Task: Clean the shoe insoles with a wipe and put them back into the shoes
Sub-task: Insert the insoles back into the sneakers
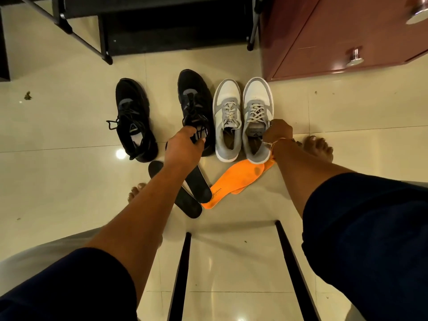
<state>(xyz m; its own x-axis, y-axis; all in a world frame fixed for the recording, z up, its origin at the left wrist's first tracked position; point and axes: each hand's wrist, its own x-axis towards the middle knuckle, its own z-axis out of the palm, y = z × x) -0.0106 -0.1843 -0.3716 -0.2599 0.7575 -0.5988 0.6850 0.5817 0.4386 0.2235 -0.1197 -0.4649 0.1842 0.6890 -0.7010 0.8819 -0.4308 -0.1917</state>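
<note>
Nearest to me, the black insoles (196, 186) and orange insoles (236, 179) lay on the floor (69, 181) just behind both hands, with their long axes fanning toward the shoes. The left hand (183, 144) had curled onto the black shoe (196, 105) collar, and the right hand (279, 133) gripped the grey-white shoe (257, 105). The orange pair sat closer to the right hand, and I couldn't see a wipe anywhere.

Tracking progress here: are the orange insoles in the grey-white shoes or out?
Out. Both orange insoles lie overlapped on the floor by the heels of the grey-white shoes, whose openings show no orange.
</note>
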